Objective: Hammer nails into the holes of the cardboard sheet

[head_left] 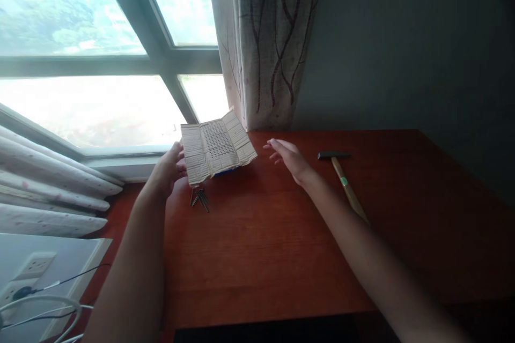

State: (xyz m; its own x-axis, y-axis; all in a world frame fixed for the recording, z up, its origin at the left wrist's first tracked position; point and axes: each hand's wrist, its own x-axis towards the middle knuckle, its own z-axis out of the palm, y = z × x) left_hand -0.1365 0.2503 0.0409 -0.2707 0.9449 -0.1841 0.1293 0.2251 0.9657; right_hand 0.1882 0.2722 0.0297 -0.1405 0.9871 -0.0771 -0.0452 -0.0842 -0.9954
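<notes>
So you've got a piece of creased cardboard (219, 144) near the far side of the reddish desk (249, 236), and I'll use that as the landmark for everything else. Its middle panel is covered in rows of small dark holes or marks, and it sits at a tilt with a bit of something blue (226, 172) peeking out from under its front edge. Can't tell what the blue thing is.

Your left grip (166, 169) is right at the cardboard's left edge, fingers curled in against it. Can't really tell if you're pinching it or just touching, since the fingertips are hidden. Your right grip (288, 158) is open and bare, fingers loosely bent, just off the cardboard's right side and not touching it.

Just in front of the cardboard's near left corner there's a little bunch of nails (201, 199), could be screws, too small to say. Well to the right of the cardboard, past your right grip, lies a hammer (343, 178) with a wooden handle and a green sticker. Behind the cardboard hangs a curtain (273, 37) with a branch pattern, beside the window (161, 64).
</notes>
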